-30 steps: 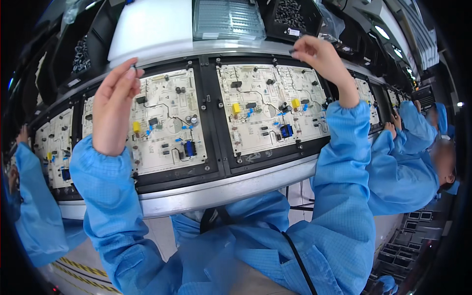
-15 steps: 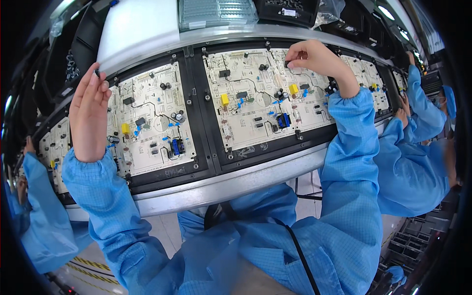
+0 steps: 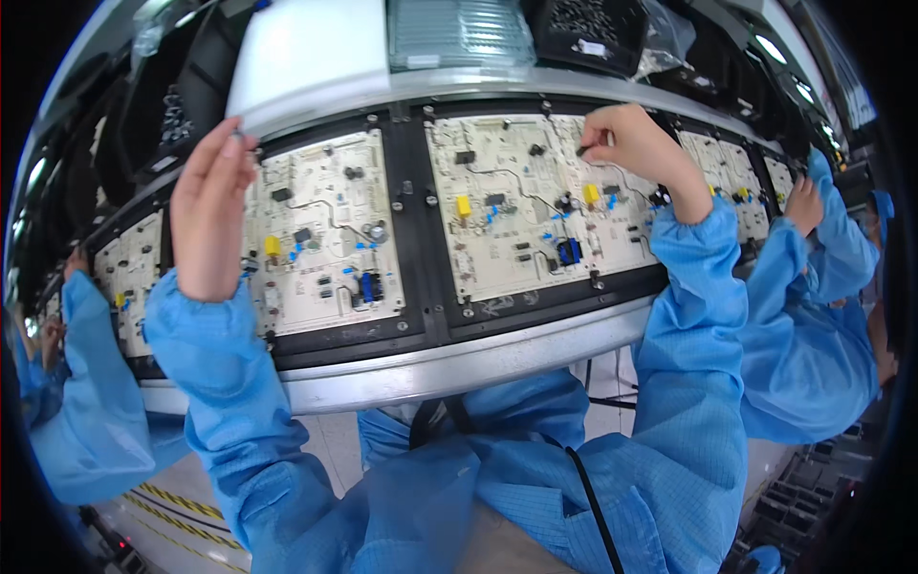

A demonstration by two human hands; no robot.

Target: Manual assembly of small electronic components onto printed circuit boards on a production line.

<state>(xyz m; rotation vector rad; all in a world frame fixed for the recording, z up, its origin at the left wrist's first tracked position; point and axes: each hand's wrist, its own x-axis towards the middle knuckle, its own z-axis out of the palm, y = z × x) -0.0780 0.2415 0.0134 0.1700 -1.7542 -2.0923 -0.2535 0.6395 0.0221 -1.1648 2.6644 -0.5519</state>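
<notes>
L hand (image 3: 212, 187) & R hand (image 3: 631, 142) well apart; L one pinched on sm. dark part (image 3: 238, 133), blurred, nr upper left corner of L circuit bd (image 3: 332, 212); R one pinched on sm. blk pc (image 3: 581, 150) at upper part of R circuit bd (image 3: 492, 251), can't tell if touching; both bds in blk frame (image 3: 418, 239)

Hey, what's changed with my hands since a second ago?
Your right hand moved toward you from the far edge of the circuit board, its small dark part now over it; contact is unclear. Your left hand shifted slightly left. Nothing visibly grabbed or released. The board stays in its black frame.
</notes>
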